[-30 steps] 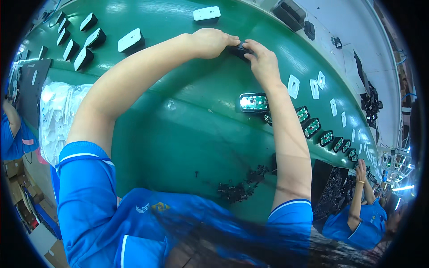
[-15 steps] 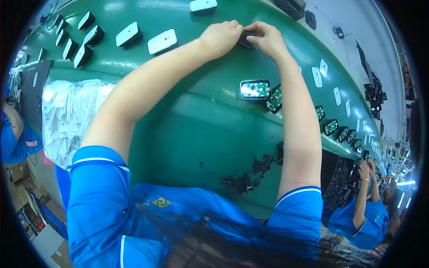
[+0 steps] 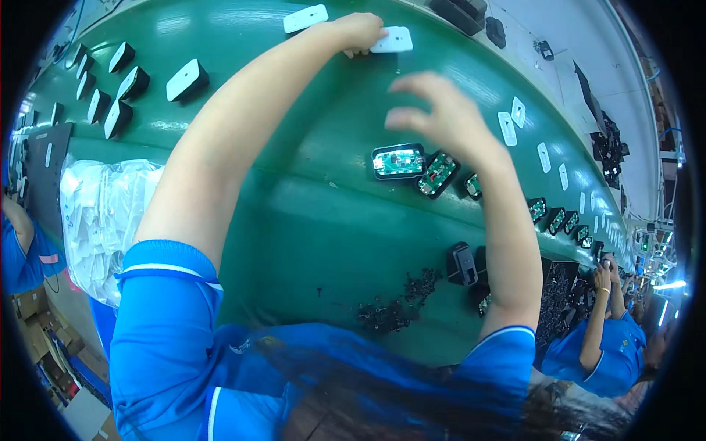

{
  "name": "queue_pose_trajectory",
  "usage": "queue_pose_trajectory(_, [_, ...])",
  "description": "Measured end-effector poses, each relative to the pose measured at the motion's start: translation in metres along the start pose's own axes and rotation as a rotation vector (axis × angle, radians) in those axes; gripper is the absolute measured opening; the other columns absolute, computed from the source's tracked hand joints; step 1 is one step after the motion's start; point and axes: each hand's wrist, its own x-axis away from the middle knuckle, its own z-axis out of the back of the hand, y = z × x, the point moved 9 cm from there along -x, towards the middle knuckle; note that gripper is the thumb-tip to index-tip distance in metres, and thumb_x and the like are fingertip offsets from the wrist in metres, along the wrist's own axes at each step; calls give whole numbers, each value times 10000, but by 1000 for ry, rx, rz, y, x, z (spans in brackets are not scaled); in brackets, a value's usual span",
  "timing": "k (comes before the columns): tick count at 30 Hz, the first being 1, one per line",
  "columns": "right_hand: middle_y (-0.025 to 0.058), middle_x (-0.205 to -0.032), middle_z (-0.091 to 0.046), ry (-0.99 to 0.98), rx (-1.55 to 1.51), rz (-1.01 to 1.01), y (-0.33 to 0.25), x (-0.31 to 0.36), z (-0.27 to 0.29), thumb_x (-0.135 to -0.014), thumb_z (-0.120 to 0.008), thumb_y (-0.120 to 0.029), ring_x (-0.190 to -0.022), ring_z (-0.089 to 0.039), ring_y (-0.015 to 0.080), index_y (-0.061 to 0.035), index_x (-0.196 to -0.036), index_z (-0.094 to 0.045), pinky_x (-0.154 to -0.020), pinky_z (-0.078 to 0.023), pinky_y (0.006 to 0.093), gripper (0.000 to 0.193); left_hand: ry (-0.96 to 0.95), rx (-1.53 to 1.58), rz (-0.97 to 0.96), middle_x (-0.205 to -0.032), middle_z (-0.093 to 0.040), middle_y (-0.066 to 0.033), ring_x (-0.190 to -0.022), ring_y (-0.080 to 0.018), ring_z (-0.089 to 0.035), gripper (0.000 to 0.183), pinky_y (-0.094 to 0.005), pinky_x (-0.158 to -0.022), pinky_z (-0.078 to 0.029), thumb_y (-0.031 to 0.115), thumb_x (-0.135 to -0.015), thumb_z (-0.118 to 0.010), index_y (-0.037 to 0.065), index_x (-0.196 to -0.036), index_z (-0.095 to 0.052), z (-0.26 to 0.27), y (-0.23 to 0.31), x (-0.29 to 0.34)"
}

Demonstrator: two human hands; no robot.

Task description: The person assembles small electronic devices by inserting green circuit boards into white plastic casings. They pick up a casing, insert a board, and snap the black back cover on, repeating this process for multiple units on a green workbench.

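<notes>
Stretched far forward, my left hand [image 3: 359, 31] is closed on the left edge of a small case with a white cover [image 3: 394, 40]. My right hand [image 3: 441, 114] is in the air nearer to me, its thumb and fingers apart and nothing between them, slightly blurred. Just below it lies an open black housing [image 3: 398, 162] with a green circuit board inside. A second open housing [image 3: 439, 175] touches its right side, tilted. Left of my left hand, another white-covered case [image 3: 306, 18] sits on the green table [image 3: 323, 213].
Several white-covered black cases [image 3: 187, 81] stand at the left, beyond a clear bag of white parts [image 3: 110, 213]. Small dark pieces [image 3: 390, 312] are heaped near me. Loose white covers [image 3: 507, 128] and more open housings line the right, where a co-worker [image 3: 599, 345] sits.
My right hand has come off the case and moved back toward me, opening. The case in my left hand now shows its white cover. The view has shifted slightly.
</notes>
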Motion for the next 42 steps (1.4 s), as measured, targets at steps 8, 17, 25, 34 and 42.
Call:
queue_pose_trajectory(8, [133,-1031,-508,-22,37,79,-44,65,-35,-703,-758,-199,-1040,-508,295,-71,-1156,-560,-846,-451,394,510,8,-62,184,-815,-636,-182,-500,-267,-617,369,-382,-491,-528,314,-987,-390,-24,-1104,-476,7,4,5])
queue_pose_trajectory(17, [219,-737,-631,-286,-643,-263,-77,121,-59,-919,-540,-306,-724,-628,406,23,-1054,-446,-678,-490,467,368,340,-530,-316,-951,-614,-204,-833,-338,-661,461,-425,-698,-543,456,-905,-516,19,-1049,-537,-24,141,65])
queue_pose_trajectory(25, [223,-986,-551,-128,-154,-284,-68,131,-44,-835,-615,-435,-828,-613,367,33,-1025,-492,-663,-529,442,520,-43,-479,-202,-1029,-661,-144,-943,-265,-661,645,-374,-794,-523,591,-800,-602,7,-1073,-599,-110,184,48])
queue_pose_trajectory(34, [176,-1271,-447,-113,-83,182,-97,167,-44,-735,-608,-51,-1217,-423,327,-66,-1209,-526,-946,-433,410,481,44,-544,-215,-1201,-561,-172,-1133,-295,-556,357,-391,-903,-491,176,-840,-575,8,-1155,-591,-98,170,35])
queue_pose_trajectory(42, [126,-1055,-603,103,-188,221,-85,166,-9,-729,-660,-71,-1016,-577,282,-1,-1131,-572,-850,-494,373,418,38,-581,-662,-1198,-501,-126,-1114,-306,-490,391,-406,-910,-471,29,-802,-554,48,-1192,-558,-90,142,70])
